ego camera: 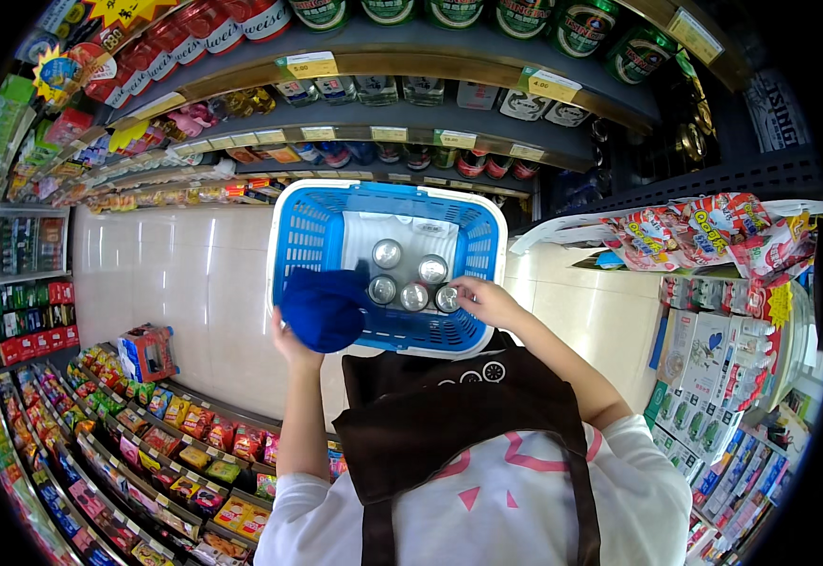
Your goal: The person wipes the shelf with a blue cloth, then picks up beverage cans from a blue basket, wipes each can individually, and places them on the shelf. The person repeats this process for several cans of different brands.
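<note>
A blue plastic shopping basket point(479, 265) with a white rim lies before me. Inside, several silver-topped drink cans point(387, 253) stand upright on a flat white surface. My right hand point(481, 300) reaches over the basket's right side, fingers at the edge of the rightmost can point(447, 298) in the near row. At the left side, my left hand point(294, 342) grips a blue fabric item point(323, 311), apparently a cap, which hides some fingers and the basket's near left corner. Whether that hand also touches the rim cannot be told.
Shelves of beer cans point(454, 10) and bottles point(376, 90) run along the far side. Snack racks point(199, 417) curve around the near left. Hanging candy bags point(702, 230) and stacked cartons point(694, 354) stand at the right. Pale floor tiles point(220, 283) extend left of the basket.
</note>
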Action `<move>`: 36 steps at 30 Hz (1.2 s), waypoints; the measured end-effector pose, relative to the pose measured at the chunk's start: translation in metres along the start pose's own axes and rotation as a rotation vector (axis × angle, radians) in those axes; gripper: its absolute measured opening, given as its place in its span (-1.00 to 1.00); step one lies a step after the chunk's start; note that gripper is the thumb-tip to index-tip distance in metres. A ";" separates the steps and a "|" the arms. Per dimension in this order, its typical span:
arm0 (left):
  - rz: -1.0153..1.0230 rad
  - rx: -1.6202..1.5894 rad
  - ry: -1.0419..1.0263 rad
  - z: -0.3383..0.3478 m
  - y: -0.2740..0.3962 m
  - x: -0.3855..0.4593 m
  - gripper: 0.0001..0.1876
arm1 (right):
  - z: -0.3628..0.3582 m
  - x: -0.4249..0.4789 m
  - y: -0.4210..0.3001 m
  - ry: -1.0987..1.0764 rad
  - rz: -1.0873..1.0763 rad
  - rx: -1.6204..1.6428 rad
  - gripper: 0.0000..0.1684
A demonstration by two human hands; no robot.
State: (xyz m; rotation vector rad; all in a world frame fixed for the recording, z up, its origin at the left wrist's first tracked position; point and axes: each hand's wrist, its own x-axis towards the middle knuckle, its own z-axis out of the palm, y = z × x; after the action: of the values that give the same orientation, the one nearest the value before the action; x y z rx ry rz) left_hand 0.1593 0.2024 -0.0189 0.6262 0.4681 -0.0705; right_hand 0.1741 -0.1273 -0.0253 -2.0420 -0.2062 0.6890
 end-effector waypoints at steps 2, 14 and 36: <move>0.090 -0.110 0.253 0.038 0.020 -0.023 -0.42 | 0.025 0.013 0.003 0.130 -0.157 -0.218 -0.58; 0.261 1.243 -0.333 0.026 0.036 -0.069 -0.52 | 0.110 0.080 0.032 0.010 -0.400 -1.173 -0.67; 0.456 1.301 -0.650 0.118 -0.015 -0.050 -0.28 | -0.009 -0.029 -0.073 0.344 -0.348 -0.113 -0.22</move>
State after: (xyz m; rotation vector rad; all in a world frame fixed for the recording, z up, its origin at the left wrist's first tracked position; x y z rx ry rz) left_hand 0.1590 0.1181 0.0786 1.8891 -0.4476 -0.1373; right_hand 0.1645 -0.1061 0.0502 -2.1232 -0.3936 0.1102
